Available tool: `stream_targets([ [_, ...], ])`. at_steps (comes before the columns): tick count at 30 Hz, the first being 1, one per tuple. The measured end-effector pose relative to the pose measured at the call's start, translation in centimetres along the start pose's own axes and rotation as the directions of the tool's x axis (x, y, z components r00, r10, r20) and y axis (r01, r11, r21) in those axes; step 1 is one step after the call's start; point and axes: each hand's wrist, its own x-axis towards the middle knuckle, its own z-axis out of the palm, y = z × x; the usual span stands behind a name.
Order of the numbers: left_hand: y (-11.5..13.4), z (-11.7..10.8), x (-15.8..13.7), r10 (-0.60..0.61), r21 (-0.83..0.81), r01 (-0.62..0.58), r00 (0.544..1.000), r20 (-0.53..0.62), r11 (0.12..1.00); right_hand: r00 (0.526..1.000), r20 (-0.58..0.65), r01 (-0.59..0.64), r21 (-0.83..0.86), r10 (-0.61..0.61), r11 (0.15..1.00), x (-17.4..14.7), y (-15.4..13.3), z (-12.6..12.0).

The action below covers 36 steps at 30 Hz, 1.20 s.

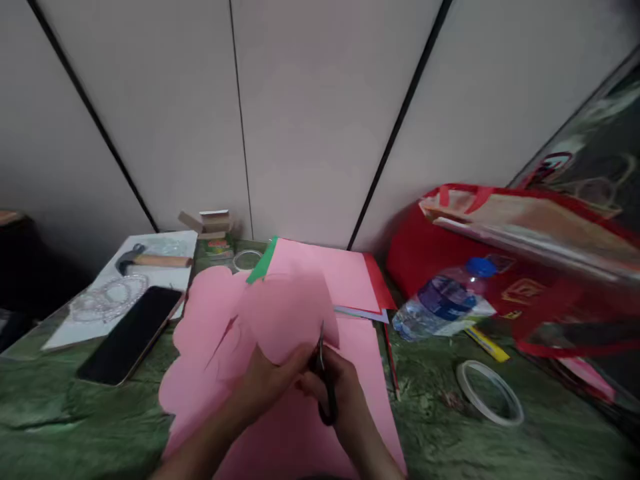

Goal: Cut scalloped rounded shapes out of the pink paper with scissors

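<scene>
Black-handled scissors [327, 393] are in my right hand [345, 383], its fingers closed round the handles. Their blades point away from me, at the lower right edge of a rounded piece of pink paper [287, 310]. My left hand [273, 380] pinches the near edge of that piece, close beside the scissors. The piece is raised over larger pink sheets [370, 373]. One pink sheet with a scalloped edge [200, 333] lies to the left, with a curved slit in it. My hands hide part of the sheets below.
Left lie a phone [131, 335], a hammer [160, 260] and an open small box [217, 243]. Behind are stacked coloured sheets [325, 267]. Right are a red pencil [391, 363], a water bottle [440, 300], a tape roll [490, 393], a yellow cutter-like object [487, 343] and a red bag [420, 247].
</scene>
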Motion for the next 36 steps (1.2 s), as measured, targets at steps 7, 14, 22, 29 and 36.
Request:
stream_targets([
  [7, 0.0, 0.1, 0.0, -0.021, 0.016, 0.021, 1.0, -0.008, 1.0, 1.0, 0.013, 0.026, -0.019, -0.026, 0.999, -0.1, 0.1, -0.3],
  [14, 0.5, 0.2, -0.1, -0.036, -0.022, 0.036, 0.999, -0.003, 0.999, 0.999, 0.017, 0.05, -0.037, -0.049, 0.998, -0.2, -0.4, -0.2],
  [22, 0.5, 0.3, -0.1, 0.002, -0.05, -0.003, 1.0, -0.011, 0.999, 1.0, -0.005, 0.025, -0.068, -0.025, 0.997, -0.1, 0.0, -0.2],
  [29, 0.7, 0.2, -0.1, 0.002, -0.056, -0.001, 1.0, 0.016, 0.998, 1.0, -0.025, 0.012, -0.093, -0.015, 0.996, -0.4, -0.6, 0.2],
  [36, 0.6, 0.2, 0.1, 0.053, -0.074, -0.048, 0.996, 0.069, 0.996, 0.999, -0.047, -0.021, -0.079, 0.017, 0.997, -0.3, -1.1, 0.3],
])
